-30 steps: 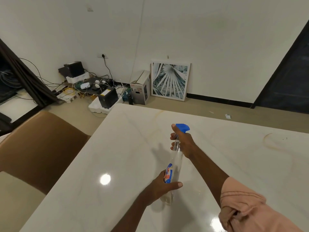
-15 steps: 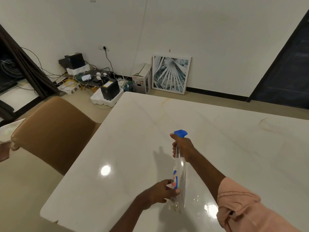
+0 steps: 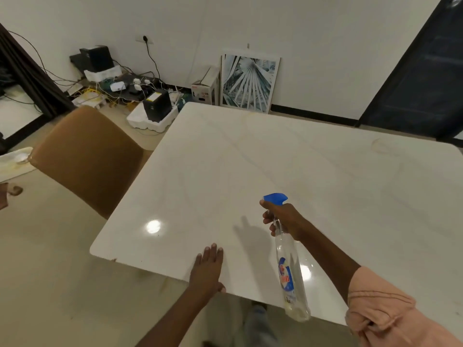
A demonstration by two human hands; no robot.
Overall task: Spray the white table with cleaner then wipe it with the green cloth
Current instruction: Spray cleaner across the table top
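The left hand (image 3: pixel 207 271) has let go of the spray bottle (image 3: pixel 290 269) and now lies flat, grip open, on the white bench (image 3: pixel 288 171) near its edge, while the right hand (image 3: pixel 283 217) still grips the bottle's neck under the blue trigger (image 3: pixel 275 198), its blue-and-red label too blurred to read.

A single wide-angle view from the person's head looks forward and steeply down over the near corner of a glossy white marble-patterned table (image 3: pixel 288 159), close to both forearms, facing a white wall (image 3: pixel 325 33) across the room.
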